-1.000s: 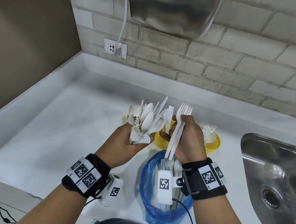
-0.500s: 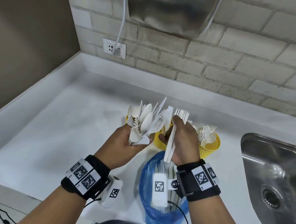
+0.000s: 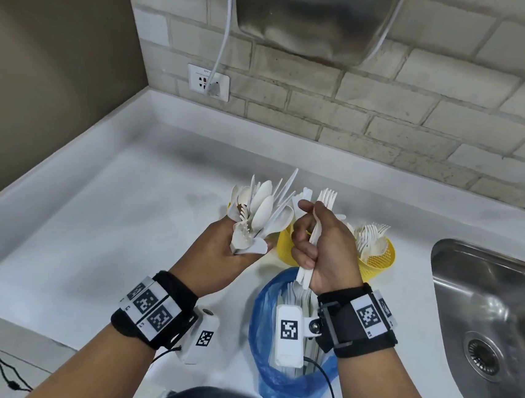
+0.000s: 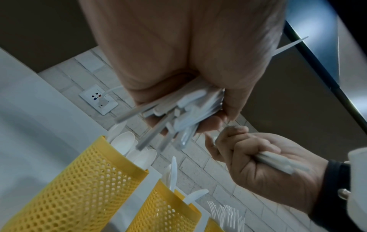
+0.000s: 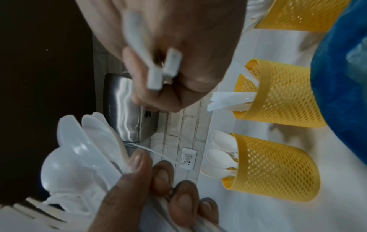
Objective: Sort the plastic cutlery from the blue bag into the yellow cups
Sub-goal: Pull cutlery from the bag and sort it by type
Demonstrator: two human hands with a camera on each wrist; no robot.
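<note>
Head view first: we've got our left hand [image 3: 217,252] clenched around a big mixed bunch [image 3: 261,213] of white cutlery, spoons and knives fanning upward, a fork head poking out at the bottom. Right beside it, our right hand [image 3: 323,249] is wrapped round a few forks [image 3: 319,223], tines up, handles sticking out below the palm. The two hands are close together, and we can't tell whether they touch.

Just under the right wrist sits the bag [image 3: 264,369], mouth open, more white handles inside it. Beyond both hands stand the cups: the fork cup [image 3: 377,261] shows to the right of the right hand, full of tines, and the knife cup [image 3: 284,246] peeks out between the hands.

Left wrist view now, looking up past the palm: handles of the bunch splay out of our grip, and below it the spoon cup [image 4: 83,185] comes nearest, the knife cup next, the fork cup at the edge.

Right wrist view: two handle ends jut out of our closed fist, and the left thumb [image 5: 127,177] presses on the bunch. Off to the right of the right hand, a sink [image 3: 483,319].
</note>
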